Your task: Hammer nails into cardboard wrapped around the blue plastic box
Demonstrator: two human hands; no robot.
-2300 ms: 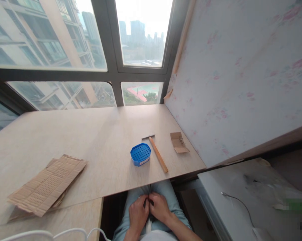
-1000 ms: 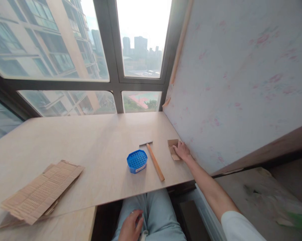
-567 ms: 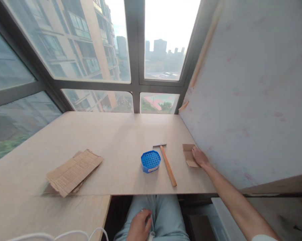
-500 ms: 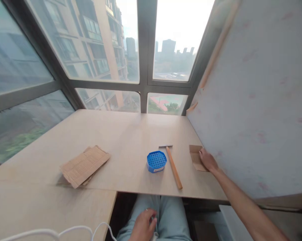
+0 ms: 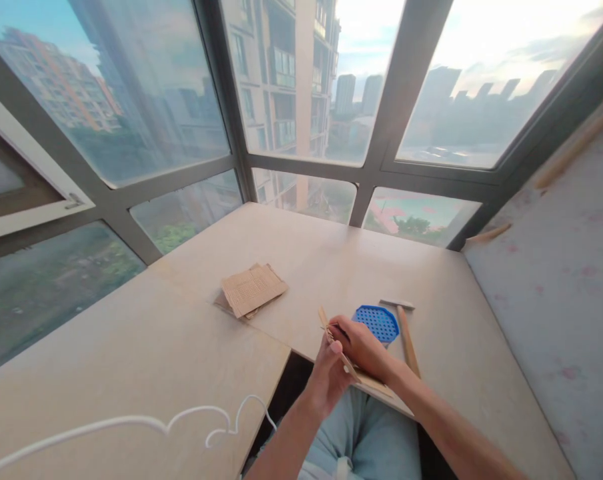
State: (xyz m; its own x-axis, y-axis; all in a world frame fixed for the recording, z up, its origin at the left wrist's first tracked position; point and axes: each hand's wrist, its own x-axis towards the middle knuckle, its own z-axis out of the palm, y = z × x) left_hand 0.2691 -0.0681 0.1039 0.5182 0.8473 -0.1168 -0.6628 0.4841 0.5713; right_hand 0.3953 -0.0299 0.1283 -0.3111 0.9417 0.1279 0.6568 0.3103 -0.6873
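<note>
Near the table's front edge, my left hand (image 5: 330,377) grips a piece of cardboard (image 5: 350,367), seen nearly edge-on and tilted. My right hand (image 5: 357,341) is closed on the same piece from its right side, close to the fingers of my left hand. Just behind my right hand stands a blue container with a perforated lid (image 5: 377,323), partly covered by that hand. To its right lies a hammer (image 5: 407,341), its metal head toward the window and its wooden handle partly behind my right forearm.
Stacked brown cardboard pieces (image 5: 254,290) lie on the pale table (image 5: 181,347), left of my hands. A white cable (image 5: 131,420) curls over the table's left front part. Windows border the back and left; a wall (image 5: 561,320) stands at the right.
The view has turned left. My right hand has brought the cardboard from the table's right side to the front middle. My left hand has risen from my lap and taken hold of it.
</note>
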